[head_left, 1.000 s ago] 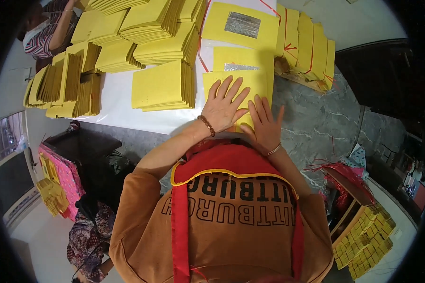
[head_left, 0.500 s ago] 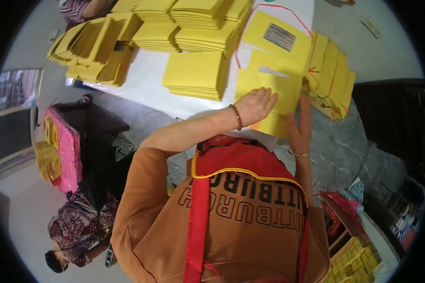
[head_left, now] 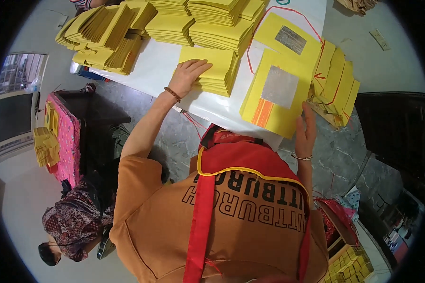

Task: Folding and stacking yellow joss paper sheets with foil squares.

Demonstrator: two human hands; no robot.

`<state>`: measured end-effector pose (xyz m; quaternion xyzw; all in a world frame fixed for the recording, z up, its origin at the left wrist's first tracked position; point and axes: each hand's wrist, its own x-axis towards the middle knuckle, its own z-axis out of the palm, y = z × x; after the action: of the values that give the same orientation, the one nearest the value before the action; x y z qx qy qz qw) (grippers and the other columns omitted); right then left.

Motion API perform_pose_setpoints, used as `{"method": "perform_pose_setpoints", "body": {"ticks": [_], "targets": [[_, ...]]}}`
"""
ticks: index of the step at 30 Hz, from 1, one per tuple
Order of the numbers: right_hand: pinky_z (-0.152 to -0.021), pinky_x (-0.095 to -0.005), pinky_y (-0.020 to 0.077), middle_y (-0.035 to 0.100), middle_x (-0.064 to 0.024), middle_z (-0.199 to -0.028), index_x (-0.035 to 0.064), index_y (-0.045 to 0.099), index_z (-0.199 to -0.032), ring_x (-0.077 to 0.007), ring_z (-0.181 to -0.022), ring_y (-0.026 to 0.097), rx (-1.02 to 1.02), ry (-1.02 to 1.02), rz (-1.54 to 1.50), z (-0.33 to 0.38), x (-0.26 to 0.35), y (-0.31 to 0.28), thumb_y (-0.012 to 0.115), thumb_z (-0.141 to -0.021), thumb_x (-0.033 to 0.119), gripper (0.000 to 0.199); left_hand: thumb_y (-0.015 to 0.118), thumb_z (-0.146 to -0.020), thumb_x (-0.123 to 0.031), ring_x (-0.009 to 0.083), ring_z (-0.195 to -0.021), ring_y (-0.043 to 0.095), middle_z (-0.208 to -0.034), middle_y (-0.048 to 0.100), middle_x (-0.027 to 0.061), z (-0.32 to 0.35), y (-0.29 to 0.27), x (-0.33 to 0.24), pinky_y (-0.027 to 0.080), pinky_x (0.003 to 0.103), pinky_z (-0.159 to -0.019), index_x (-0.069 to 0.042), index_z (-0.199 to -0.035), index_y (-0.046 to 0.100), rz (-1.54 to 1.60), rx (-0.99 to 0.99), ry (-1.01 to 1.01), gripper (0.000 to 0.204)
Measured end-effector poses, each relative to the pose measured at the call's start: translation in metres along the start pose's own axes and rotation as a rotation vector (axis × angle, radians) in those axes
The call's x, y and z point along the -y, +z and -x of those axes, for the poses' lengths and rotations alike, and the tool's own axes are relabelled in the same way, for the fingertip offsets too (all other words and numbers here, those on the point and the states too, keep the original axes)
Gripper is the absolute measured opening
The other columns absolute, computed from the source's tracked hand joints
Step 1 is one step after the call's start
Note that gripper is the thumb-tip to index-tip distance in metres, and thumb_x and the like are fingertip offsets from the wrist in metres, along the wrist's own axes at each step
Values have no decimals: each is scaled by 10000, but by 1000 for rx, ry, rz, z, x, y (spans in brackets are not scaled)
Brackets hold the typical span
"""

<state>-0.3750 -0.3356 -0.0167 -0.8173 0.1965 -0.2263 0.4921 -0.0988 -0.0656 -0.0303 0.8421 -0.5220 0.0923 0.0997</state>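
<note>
My left hand (head_left: 189, 78) lies with its fingers stretched out over the front edge of a stack of folded yellow paper (head_left: 217, 61). Its thumb is not clearly seen. On the white table's near right part is a pile of flat yellow paper sheets (head_left: 252, 101), the top one bearing a silver square (head_left: 279, 86) and an orange striped band (head_left: 263, 113). Beside the pile's right edge is my right hand (head_left: 307, 128), fingers extended and apart from the thumb, with nothing visible in it.
More folded yellow stacks (head_left: 217, 35) fill the table's (head_left: 151, 70) back and left. A red line (head_left: 251, 61) runs around the sheets. Yellow bundles (head_left: 335, 80) hang at the right edge. Another person (head_left: 78, 219) sits at lower left near a pink-covered table (head_left: 68, 141).
My left hand has moved left from the yellow sheet in front of me to the folded stack. The silver square and orange band have come into sight. My right hand stays beside the sheets.
</note>
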Motion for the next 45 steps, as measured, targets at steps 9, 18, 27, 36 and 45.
{"method": "perform_pose_setpoints", "body": {"ticks": [9, 18, 27, 36, 45], "targets": [[-952, -387, 378, 571, -150, -1150, 24, 585, -1100, -324, -1159, 481, 4, -80, 184, -1, -7, 3, 569, -819, 76, 286, 532, -761, -60, 249, -1191, 400, -1352, 403, 42, 0, 0, 0, 325, 408, -977, -182, -1293, 415, 67, 277, 17, 558], [-930, -398, 395, 576, -109, -1109, 44, 607, -1046, -329, -1127, 487, 137, -281, 366, -2, -25, 9, 629, -747, 86, 304, 594, -697, -75, 298, -1237, 322, -1402, 297, 95, 3, 1, -5, 271, 436, -1020, -151, -1349, 313, 37, 249, 47, 714], [-948, -402, 382, 552, -104, -1118, 49, 609, -1037, -328, -1137, 463, 91, -262, 299, 2, -35, 14, 643, -744, 113, 302, 604, -634, -32, 333, -1126, 430, -1245, 448, 147, -35, -56, -49, 365, 420, -939, -110, -1295, 395, 248, 200, 199, 698], [-971, -383, 360, 539, -91, -1153, 57, 609, -1043, -307, -1158, 450, 107, -247, 261, 2, -36, 12, 629, -772, 133, 282, 656, -750, -186, 283, -846, 525, -916, 561, 136, -29, -3, -147, 435, 366, -755, -17, -1049, 563, 474, 87, 396, 356], [-975, -291, 337, 520, -132, -1215, 10, 606, -1079, -178, -1144, 457, 171, 213, -458, -1, -53, -4, 367, -964, 302, 395, 566, -832, -169, 313, -758, 573, -794, 599, 127, -55, 4, -126, 454, 369, -684, -24, -858, 589, 882, 351, 309, 149]]}}
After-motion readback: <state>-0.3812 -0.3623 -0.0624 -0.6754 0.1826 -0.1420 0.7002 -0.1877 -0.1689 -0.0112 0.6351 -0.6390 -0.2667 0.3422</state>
